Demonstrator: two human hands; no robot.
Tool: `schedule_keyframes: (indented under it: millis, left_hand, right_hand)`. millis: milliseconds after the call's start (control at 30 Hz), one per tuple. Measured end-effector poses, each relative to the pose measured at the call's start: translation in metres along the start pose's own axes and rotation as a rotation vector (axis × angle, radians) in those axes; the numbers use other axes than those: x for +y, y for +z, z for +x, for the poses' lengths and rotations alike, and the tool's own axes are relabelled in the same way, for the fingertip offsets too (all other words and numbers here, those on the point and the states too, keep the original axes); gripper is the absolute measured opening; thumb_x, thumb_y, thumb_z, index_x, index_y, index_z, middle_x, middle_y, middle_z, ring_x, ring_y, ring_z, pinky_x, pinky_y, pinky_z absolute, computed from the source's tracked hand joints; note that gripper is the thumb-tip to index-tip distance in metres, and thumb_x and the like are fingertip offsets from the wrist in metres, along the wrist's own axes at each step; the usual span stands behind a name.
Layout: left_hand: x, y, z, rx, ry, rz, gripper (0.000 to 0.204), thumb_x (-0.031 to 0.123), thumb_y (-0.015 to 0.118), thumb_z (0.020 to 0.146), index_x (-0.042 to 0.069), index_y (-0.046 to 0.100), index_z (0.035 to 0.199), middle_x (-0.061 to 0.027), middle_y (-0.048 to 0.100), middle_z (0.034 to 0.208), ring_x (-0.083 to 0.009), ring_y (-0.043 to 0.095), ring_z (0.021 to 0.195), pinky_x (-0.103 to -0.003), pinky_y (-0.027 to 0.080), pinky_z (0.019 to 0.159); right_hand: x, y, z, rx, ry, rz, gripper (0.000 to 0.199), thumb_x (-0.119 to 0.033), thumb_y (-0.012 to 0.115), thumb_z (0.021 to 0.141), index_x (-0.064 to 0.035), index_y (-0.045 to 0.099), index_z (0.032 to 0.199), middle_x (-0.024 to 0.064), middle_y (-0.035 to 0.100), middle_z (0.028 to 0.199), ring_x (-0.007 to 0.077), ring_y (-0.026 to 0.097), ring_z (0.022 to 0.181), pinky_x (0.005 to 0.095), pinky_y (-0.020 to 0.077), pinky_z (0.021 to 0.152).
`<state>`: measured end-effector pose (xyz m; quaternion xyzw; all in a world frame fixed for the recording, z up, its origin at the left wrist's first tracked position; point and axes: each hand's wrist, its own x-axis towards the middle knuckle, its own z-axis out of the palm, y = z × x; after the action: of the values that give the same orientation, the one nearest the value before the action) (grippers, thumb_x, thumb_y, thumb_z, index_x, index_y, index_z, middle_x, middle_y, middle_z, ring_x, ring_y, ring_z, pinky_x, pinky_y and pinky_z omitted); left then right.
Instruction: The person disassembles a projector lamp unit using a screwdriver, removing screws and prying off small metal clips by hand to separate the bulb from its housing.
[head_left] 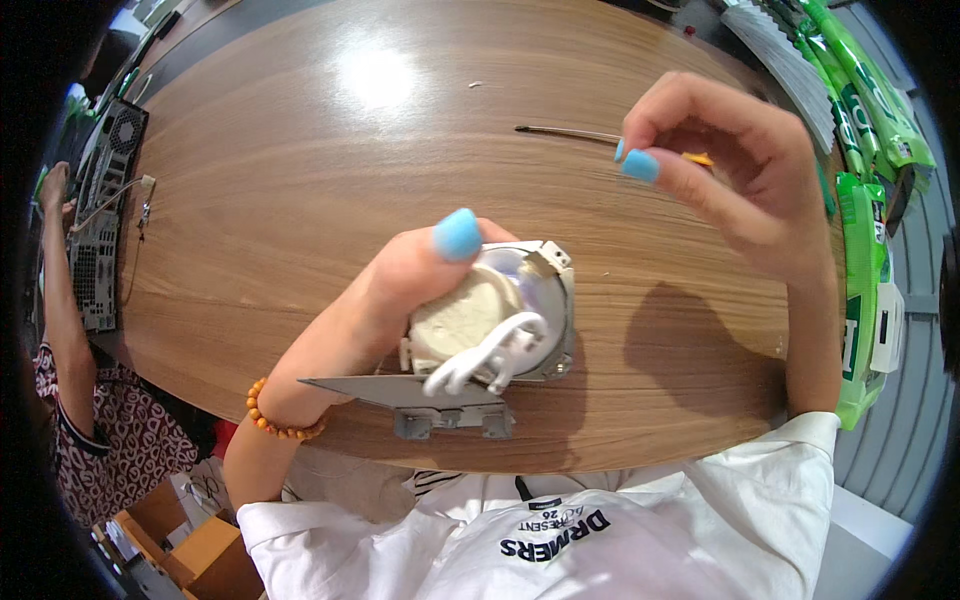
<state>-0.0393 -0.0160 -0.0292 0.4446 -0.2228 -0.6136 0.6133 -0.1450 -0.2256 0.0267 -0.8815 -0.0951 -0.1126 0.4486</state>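
Above the near part of the table, my left hand (410, 275) is closed around a round white unit (465, 315). Its thumb lies over the top edge of that unit. A looped white cable (500, 350) lies across the unit's face, and a thin flat plate (390, 385) with a grey metal bracket (455, 420) juts out below. Farther right and higher, my right hand (720, 160) pinches a screwdriver (570, 132) between thumb and fingers. The thin shaft points left, apart from the unit; a bit of orange handle shows and the palm hides the remainder.
Along the left edge of the wooden table (270, 190) stands a black computer case (105, 220), with a small cable (140, 200) beside it. Another person's arm (65, 270) reaches there. Green packages (860, 280) line the right edge. Cardboard boxes (205, 555) sit below at the left.
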Motion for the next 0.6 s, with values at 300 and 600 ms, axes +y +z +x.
schedule_keyframes:
  millis: [300, 600]
  left_hand:
    - [-0.006, -0.016, 0.003, -0.146, 0.054, -0.425, 0.079, 0.06, 0.038, 0.074, -0.013, 0.041, 0.105, -0.0225, 0.053, 0.093, -0.0254, 0.059, 0.08, -0.032, 0.052, 0.067]
    - [-0.017, -0.046, 0.006, -0.392, 0.029, -0.597, 0.086, 0.06, 0.036, 0.074, -0.014, 0.025, 0.118, -0.0331, 0.039, 0.112, -0.0391, 0.053, 0.092, -0.043, 0.051, 0.071]
  right_hand:
    - [0.04, -0.024, -0.038, 0.025, 0.028, -0.508, 0.025, -0.014, 0.062, 0.072, -0.0026, 0.054, 0.093, 0.0088, 0.053, 0.093, 0.0199, 0.051, 0.087, 0.0289, 0.0412, 0.076]
    - [0.07, -0.032, -0.062, 0.253, 0.078, -0.535, 0.019, -0.013, 0.057, 0.077, -0.0026, 0.055, 0.092, 0.0077, 0.057, 0.081, 0.0203, 0.054, 0.082, 0.0292, 0.0437, 0.072]
